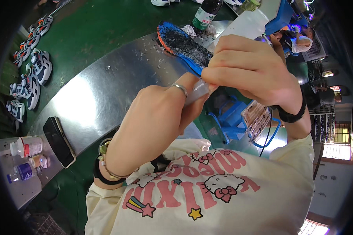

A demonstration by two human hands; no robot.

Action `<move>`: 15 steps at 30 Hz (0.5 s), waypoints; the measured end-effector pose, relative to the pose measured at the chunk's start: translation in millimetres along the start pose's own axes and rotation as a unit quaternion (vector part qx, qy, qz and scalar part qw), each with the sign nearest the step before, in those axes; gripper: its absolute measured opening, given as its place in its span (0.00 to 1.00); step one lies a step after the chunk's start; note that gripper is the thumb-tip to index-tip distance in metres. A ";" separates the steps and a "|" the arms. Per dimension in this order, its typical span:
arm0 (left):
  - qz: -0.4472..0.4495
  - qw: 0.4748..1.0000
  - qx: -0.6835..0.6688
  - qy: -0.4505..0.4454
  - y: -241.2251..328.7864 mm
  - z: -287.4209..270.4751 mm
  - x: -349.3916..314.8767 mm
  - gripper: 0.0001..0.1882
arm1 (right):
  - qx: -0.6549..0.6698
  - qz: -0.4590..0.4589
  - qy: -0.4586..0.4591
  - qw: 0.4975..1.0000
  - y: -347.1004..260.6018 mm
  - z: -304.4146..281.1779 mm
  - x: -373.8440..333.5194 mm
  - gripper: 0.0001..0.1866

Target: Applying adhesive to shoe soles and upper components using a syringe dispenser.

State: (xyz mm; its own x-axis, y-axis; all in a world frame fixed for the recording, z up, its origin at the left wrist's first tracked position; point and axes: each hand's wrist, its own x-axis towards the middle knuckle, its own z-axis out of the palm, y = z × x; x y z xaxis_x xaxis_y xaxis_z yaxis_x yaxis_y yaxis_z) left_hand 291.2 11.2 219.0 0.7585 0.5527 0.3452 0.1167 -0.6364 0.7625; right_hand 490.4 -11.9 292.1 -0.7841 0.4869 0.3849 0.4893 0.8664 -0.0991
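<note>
Clear strip (197, 92) between both hands

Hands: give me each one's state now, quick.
Left hand: closed, fingers pinching the lower end of a small clear plastic piece.
Right hand: closed, fingertips gripping the same clear plastic piece from above.

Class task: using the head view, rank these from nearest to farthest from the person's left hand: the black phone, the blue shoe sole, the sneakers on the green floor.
1. Blue shoe sole: on the metal table, just beyond the left hand.
2. Black phone: on the table's near left edge.
3. Sneakers: on the green floor, far left.
</note>
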 end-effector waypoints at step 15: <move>-0.228 0.769 -0.539 -0.257 12.5 -11.4 13.8 0.16 | -0.110 -0.131 -0.013 0.985 2.2 -12.5 -11.4 0.19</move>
State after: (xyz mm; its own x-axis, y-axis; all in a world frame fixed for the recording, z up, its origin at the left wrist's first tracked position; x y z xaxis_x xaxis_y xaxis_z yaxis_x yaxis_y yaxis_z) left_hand 295.8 17.0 239.4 0.9820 0.1244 -0.1422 0.0554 0.5298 0.8463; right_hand 505.2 -16.9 299.0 -0.9024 0.2553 0.3470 0.3381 0.9190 0.2030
